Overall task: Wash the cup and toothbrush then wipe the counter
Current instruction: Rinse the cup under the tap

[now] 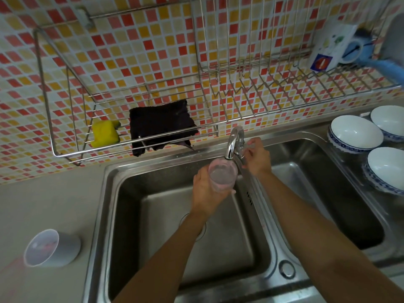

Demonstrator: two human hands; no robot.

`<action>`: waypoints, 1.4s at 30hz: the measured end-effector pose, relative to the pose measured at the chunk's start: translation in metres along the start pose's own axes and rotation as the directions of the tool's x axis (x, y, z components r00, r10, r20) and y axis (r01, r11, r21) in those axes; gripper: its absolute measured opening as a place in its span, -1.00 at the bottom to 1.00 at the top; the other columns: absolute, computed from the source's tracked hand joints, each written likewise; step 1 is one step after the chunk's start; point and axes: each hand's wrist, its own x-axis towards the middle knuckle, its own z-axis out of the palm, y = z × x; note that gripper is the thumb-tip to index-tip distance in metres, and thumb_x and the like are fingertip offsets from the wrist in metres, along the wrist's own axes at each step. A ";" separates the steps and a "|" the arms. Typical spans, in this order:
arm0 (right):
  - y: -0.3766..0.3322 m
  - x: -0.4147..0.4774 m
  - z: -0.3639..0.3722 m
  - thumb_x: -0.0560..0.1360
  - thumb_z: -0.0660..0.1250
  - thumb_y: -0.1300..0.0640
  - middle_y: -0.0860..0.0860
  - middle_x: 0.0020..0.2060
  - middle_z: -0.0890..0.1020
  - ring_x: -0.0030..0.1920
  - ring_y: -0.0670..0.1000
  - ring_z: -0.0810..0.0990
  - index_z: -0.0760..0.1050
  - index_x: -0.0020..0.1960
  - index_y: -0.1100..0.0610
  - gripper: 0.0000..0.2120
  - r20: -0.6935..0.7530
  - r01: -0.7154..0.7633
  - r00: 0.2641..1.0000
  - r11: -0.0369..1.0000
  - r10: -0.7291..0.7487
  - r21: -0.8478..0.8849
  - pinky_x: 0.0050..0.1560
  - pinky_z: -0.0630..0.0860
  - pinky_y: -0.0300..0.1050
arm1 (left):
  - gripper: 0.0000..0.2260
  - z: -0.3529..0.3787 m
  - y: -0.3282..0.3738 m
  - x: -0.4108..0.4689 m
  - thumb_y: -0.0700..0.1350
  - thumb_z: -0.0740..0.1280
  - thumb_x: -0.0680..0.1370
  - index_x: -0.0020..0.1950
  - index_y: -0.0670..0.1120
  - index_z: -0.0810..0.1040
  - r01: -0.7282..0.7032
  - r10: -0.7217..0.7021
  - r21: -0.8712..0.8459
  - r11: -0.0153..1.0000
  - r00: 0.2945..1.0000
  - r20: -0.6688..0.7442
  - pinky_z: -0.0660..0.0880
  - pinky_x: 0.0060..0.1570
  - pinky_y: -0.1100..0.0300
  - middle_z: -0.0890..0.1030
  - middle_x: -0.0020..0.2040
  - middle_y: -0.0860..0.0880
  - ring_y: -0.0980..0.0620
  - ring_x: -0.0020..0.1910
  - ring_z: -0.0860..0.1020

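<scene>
the pink cup (222, 176) is held right under the tap (235, 142), mouth up, so water can fall straight in. the left hand (206, 191) is wrapped round the cup and keeps it over the left sink (153, 204), so spills go down the drain. the right hand (256, 157) is curled on the tap's handle, likely to work the water. i see no toothbrush. a dark cloth (160, 125) hangs on the rack (65, 119), ready for wiping the table (43, 200). another cup (51, 248) lies there.
</scene>
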 end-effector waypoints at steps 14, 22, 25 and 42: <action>0.033 -0.046 -0.002 0.55 0.31 0.03 0.18 0.29 0.50 0.27 0.17 0.47 0.31 0.39 0.18 -0.52 -0.027 0.040 0.999 0.992 -0.043 -0.117 0.24 0.42 0.02 | -0.25 -0.013 -0.020 -0.020 0.04 0.61 0.22 0.29 -0.11 0.36 0.036 -0.030 0.160 0.986 0.999 -0.041 0.43 0.13 0.21 0.43 0.13 0.01 0.08 0.11 0.39; 0.104 -0.091 0.026 0.63 0.09 -0.01 0.17 0.54 -0.05 0.54 0.13 -0.13 -0.11 0.54 0.24 -0.36 0.274 0.260 0.955 0.777 -0.116 -0.574 0.50 -0.16 0.03 | -0.47 -0.020 -0.074 -0.033 0.02 0.52 0.31 0.17 -0.17 0.45 -0.072 0.012 0.619 0.782 0.995 0.100 0.42 0.01 0.10 0.49 0.03 -0.12 -0.09 0.00 0.44; 0.110 -0.090 0.030 0.62 0.14 0.13 0.21 0.52 0.01 0.53 0.19 -0.06 -0.04 0.52 0.29 -0.42 0.281 0.306 0.946 0.721 -0.159 -0.621 0.48 -0.16 0.06 | -0.49 -0.026 -0.081 -0.032 0.09 0.52 0.29 0.09 -0.14 0.45 -0.074 0.008 0.684 0.726 0.995 0.099 0.43 -0.06 0.08 0.48 -0.03 -0.11 -0.09 -0.07 0.44; 0.114 -0.091 0.035 0.42 0.34 0.44 0.32 0.43 0.27 0.45 0.28 0.24 0.19 0.44 0.39 -0.36 0.290 0.314 0.946 0.632 -0.145 -0.709 0.40 0.02 0.14 | -0.31 -0.056 -0.072 -0.041 -0.29 0.34 0.34 0.38 -0.18 0.07 -0.298 0.095 0.923 0.246 0.954 0.283 -0.10 0.49 -0.09 0.32 0.34 -0.22 -0.23 0.38 0.29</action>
